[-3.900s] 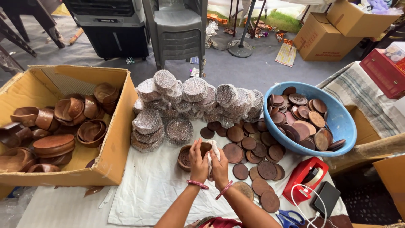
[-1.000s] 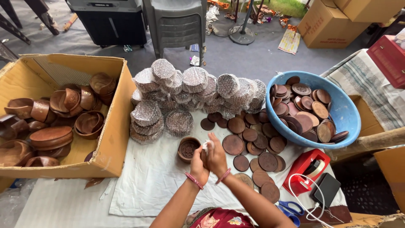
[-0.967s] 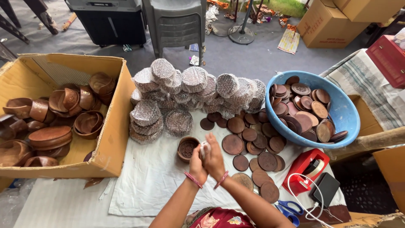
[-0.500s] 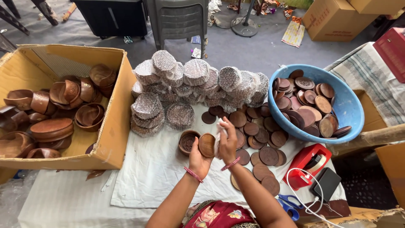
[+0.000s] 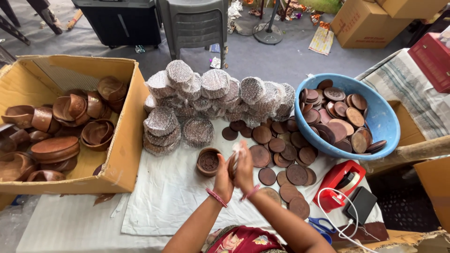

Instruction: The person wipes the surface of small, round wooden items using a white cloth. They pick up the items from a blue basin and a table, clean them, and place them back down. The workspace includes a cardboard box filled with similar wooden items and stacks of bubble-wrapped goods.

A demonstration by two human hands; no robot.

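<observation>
My left hand [image 5: 223,173] and my right hand [image 5: 244,165] are pressed together over a white cloth [image 5: 168,197]. Between them they hold a round brown wooden disc with a bit of clear wrap sticking up at the fingertips; the disc is mostly hidden. Just to the left of my hands a small brown wooden bowl [image 5: 208,162] stands on the cloth. Loose wooden discs [image 5: 276,154] lie spread to the right. Behind them are piles of discs wrapped in clear film [image 5: 206,98].
A cardboard box [image 5: 124,154] with several wooden bowls stands at the left. A blue plastic basin [image 5: 384,122] of discs stands at the right. A red tape dispenser [image 5: 340,180], a black device with white cable [image 5: 361,204] and blue scissors [image 5: 321,227] lie near the right front.
My right hand, raised above the discs half a second ago, has come back against my left hand around the disc. The view has shifted slightly.
</observation>
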